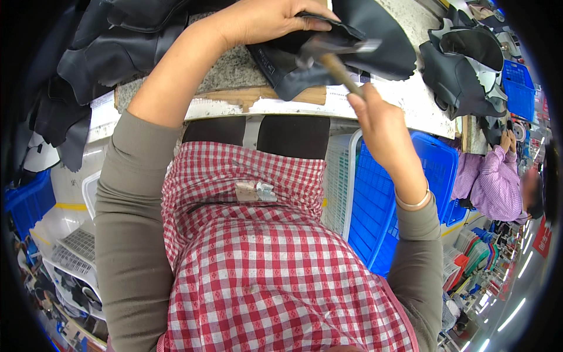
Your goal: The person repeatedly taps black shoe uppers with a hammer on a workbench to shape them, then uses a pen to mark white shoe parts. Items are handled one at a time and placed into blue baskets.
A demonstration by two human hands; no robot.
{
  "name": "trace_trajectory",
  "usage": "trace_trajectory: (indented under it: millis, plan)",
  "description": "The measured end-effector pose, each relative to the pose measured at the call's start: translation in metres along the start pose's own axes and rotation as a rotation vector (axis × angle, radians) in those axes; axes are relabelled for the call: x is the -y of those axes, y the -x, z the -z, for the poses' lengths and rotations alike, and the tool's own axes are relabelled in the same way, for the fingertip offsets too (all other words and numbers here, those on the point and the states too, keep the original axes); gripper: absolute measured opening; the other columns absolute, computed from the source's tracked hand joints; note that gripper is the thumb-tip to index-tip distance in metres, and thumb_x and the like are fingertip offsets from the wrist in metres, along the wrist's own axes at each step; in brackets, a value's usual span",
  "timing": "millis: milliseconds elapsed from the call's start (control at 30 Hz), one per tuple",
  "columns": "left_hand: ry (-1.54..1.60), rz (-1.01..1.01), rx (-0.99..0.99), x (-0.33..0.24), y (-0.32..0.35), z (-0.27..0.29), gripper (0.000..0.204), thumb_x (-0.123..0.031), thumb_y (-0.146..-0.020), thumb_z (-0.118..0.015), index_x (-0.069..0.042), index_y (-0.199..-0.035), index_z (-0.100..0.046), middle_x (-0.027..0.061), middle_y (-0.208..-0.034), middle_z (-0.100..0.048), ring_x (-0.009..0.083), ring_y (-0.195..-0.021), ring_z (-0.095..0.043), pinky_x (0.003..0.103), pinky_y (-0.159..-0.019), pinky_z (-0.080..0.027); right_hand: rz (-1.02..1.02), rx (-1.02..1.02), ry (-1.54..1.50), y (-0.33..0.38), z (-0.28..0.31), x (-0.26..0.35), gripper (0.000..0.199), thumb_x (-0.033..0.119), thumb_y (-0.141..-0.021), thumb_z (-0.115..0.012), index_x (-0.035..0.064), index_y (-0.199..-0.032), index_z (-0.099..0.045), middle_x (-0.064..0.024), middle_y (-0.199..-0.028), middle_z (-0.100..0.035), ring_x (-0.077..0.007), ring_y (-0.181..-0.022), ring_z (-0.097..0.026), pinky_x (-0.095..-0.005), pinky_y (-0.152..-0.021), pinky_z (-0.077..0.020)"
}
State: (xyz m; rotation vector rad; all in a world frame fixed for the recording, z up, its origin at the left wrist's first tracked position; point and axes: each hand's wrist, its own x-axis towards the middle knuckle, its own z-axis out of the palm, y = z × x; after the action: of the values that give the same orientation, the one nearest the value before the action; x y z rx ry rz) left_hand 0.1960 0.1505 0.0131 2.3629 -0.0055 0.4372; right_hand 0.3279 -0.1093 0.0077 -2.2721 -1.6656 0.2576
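My right hand (382, 128) is closed around the wooden handle of a hammer (341, 73). Its metal head, blurred by motion, is over a black leather boot upper (378, 38) on the worktable. My left hand (272, 19) grips the folded edge of that upper, thumb on top and fingers partly hidden beneath it. Another flap of black leather (287, 73) lies below, toward the table's front edge. Whether the hammer head touches the leather, I cannot tell.
More black leather uppers are heaped at the left (117, 56) and right (463, 70) of the worktable (399, 97). Below its edge stand a white basket (340, 188) and a blue crate (434, 161). Another person in a checked pink sleeve (495, 185) works at the right.
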Motion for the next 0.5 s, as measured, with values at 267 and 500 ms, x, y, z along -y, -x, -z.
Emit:
trace_trajectory:
  millis: [267, 500]
  plan:
    - [-0.394, 0.457, -0.952, -0.033, 0.053, -0.082, 0.066, -0.015, -0.084, -0.079, 0.004, -0.138, -0.047, 0.0263, -0.113, -0.069, 0.0455, -0.116, -0.064, 0.047, -0.099, -0.05, -0.014, 0.062, -0.082, 0.007, -0.052, -0.02, 0.035, 0.032, -0.106, -0.057, -0.0027, -0.103, -0.054, -0.0258, -0.065, -0.064, -0.0479, -0.065, -0.066, -0.052, -0.056, -0.0518]
    - [-0.655, 0.428, -0.645, -0.066, 0.035, 0.018, 0.04, -0.009, -0.087, -0.067, -0.001, -0.125, -0.058, 0.0275, -0.102, -0.07, 0.0458, -0.098, -0.069, 0.052, -0.085, -0.055, -0.068, 0.051, -0.466, 0.036, 0.019, 0.018, 0.036, 0.034, -0.109, -0.054, -0.0022, -0.106, -0.056, -0.0231, -0.071, -0.06, -0.0381, -0.066, -0.061, -0.0409, -0.063, -0.0485]
